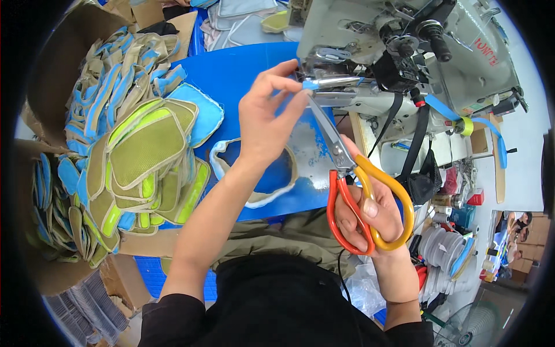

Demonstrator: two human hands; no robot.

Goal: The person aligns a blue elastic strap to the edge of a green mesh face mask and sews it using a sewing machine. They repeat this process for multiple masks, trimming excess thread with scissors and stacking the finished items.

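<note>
My right hand (376,211) grips a pair of scissors (330,139) with one red and one orange-yellow handle. Its blades look nearly together and point up toward my left fingertips. At the sewing machine (399,69), my left hand (269,113) pinches the end of a light blue binding strip (310,85), where it comes out of a metal guide. The scissor tips are close to the strip; contact cannot be made out. Below my left wrist a loop of white and beige trim (252,199) lies on the blue table (243,63).
To the left, olive and lime mesh pads (147,144) are heaped beside a tangle of blue and beige strips (115,87) in cardboard boxes. A blue tape (442,107) runs through a yellow ring at the machine's right. Rolls of white tape (442,248) stand at the lower right.
</note>
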